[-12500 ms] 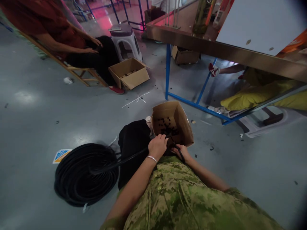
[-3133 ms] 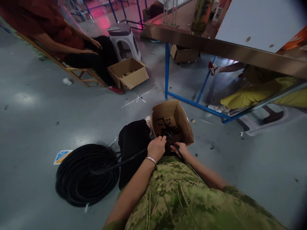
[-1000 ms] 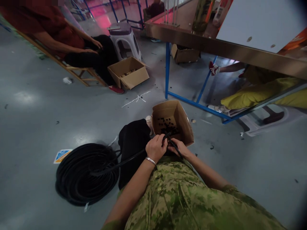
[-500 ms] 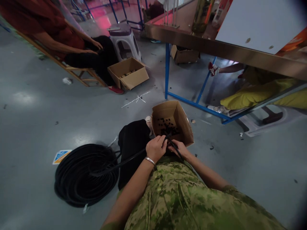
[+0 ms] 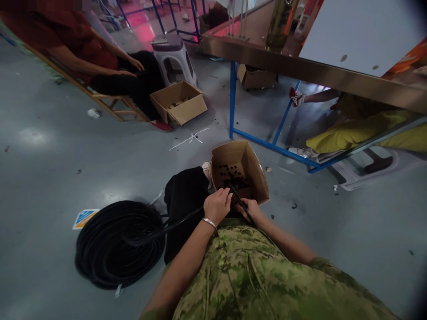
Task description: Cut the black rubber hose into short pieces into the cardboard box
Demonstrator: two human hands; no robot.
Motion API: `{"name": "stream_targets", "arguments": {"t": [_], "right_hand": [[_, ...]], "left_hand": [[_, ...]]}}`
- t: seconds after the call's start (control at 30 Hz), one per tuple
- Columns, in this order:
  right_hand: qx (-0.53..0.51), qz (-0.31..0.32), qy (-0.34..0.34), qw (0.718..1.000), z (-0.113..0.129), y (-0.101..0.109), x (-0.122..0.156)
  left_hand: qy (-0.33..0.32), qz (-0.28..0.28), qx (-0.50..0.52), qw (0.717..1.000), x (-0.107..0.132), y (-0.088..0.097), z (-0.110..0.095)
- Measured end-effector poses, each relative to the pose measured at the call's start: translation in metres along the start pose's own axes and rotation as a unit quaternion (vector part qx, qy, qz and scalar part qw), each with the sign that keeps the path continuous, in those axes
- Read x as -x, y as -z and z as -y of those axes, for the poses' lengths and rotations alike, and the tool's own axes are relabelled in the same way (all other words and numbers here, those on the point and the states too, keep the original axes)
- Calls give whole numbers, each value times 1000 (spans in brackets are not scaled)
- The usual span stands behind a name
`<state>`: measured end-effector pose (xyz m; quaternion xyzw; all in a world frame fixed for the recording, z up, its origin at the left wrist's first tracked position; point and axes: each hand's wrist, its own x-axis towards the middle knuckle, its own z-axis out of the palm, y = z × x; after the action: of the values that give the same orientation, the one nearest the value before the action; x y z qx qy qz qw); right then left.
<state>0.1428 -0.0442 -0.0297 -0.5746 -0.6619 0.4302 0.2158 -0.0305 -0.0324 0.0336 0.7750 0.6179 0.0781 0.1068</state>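
My left hand (image 5: 218,205), with a silver bracelet at the wrist, is closed round a thin black hose (image 5: 182,218) that runs back to a big black coil (image 5: 116,242) on the floor at my left. My right hand (image 5: 251,209) is closed on a dark tool with black handles (image 5: 239,201) that meets the hose end just in front of my left fingers. Both hands hover at the near edge of an open cardboard box (image 5: 256,171) holding several small black cut pieces (image 5: 231,176).
A person in red sits on a wooden chair (image 5: 100,95) at the upper left beside a second cardboard box (image 5: 178,102) and a plastic stool (image 5: 173,55). A blue-legged steel table (image 5: 300,69) stands ahead right, with another person's legs under it. Grey floor surrounds me.
Hands stay at the box edge; the dark tool has shifted slightly at the hose end. The seated person's hands moved a little. The coil has not moved.
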Motion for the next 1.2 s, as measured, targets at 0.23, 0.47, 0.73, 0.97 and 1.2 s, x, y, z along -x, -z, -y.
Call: {"name": "stream_targets", "arguments": {"t": [0.23, 0.47, 0.73, 0.97, 1.2], "right_hand": [[7, -16, -22, 1000, -8, -11, 1], [-13, 7, -58, 998, -23, -19, -2], [-7, 23, -79, 997, -32, -22, -5], [-5, 27, -68, 997, -32, -21, -4], [5, 32, -77, 997, -33, -23, -5]], "left_hand": [[7, 34, -32, 999, -3, -2, -4], [7, 90, -57, 994, -13, -11, -6], [10, 124, -58, 991, -18, -16, -7], [16, 131, -58, 990, -18, -17, -7], [10, 150, -67, 986, -21, -18, -7]]}}
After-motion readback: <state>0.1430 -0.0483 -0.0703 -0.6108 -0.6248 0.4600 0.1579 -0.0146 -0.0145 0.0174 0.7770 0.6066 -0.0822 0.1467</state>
